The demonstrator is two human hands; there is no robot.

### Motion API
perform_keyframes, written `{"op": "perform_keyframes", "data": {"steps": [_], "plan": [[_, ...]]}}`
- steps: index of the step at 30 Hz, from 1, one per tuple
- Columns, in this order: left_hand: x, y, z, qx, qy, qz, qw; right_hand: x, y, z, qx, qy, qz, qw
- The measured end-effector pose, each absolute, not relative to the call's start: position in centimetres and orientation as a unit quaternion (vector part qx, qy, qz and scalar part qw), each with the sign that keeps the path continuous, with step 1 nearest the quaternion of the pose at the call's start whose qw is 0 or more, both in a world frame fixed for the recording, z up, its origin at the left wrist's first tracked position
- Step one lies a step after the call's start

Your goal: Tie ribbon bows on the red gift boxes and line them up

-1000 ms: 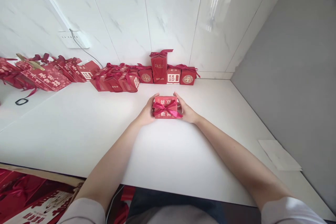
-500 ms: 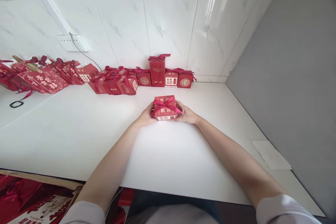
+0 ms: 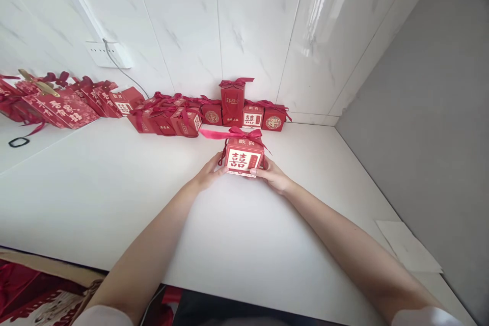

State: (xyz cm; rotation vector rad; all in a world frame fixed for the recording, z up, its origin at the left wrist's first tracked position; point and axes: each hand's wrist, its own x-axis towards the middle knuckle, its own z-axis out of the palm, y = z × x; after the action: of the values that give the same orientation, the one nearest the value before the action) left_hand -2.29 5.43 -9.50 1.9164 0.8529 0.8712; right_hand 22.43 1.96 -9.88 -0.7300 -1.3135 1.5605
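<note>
A red box (image 3: 244,155) with a white front panel and dark red characters is held between my two hands over the white table (image 3: 229,234). A bright pink-red ribbon (image 3: 240,133) is tied in a bow on top, one end stretching left. My left hand (image 3: 210,172) grips the box's left side, thumb at the lower front corner. On the right side, my right hand (image 3: 273,174) holds it with the thumb across the lower front. The far fingers of both hands are partly hidden by the box.
Several red boxes with ribbons (image 3: 164,119) line the tiled wall, one taller box (image 3: 232,104) among them. Red gift bags (image 3: 63,107) and a black loop (image 3: 19,141) are at the left. A white sheet (image 3: 407,245) lies right; an open carton (image 3: 49,265) sits lower left.
The box has tilted so its white front panel faces me more. Its ribbon end now extends left, and my thumbs show on the lower front. The camera view has shifted slightly.
</note>
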Motion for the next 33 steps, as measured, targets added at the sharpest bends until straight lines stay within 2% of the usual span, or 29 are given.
{"op": "perform_keyframes", "data": {"steps": [5, 9, 17, 24, 33], "plan": [[-2.1, 5.3, -9.4, 0.741, 0.389, 0.328, 0.438, 22.8, 1.7, -9.8, -0.303, -0.492, 0.701, 0.418], [-1.5, 4.9, -8.7, 0.772, 0.362, 0.310, 0.419, 23.6, 2.1, -9.7, -0.291, -0.504, 0.721, 0.377], [-1.2, 4.6, -8.2, 0.794, 0.357, 0.313, 0.379, 24.4, 2.6, -10.1, -0.268, -0.521, 0.728, 0.356], [-1.3, 4.8, -8.6, 0.782, 0.370, 0.317, 0.388, 24.7, 2.8, -10.1, -0.260, -0.534, 0.724, 0.350], [-0.6, 4.3, -8.3, 0.754, 0.388, 0.342, 0.404, 24.0, 2.5, -9.9, -0.318, -0.518, 0.705, 0.365]]}}
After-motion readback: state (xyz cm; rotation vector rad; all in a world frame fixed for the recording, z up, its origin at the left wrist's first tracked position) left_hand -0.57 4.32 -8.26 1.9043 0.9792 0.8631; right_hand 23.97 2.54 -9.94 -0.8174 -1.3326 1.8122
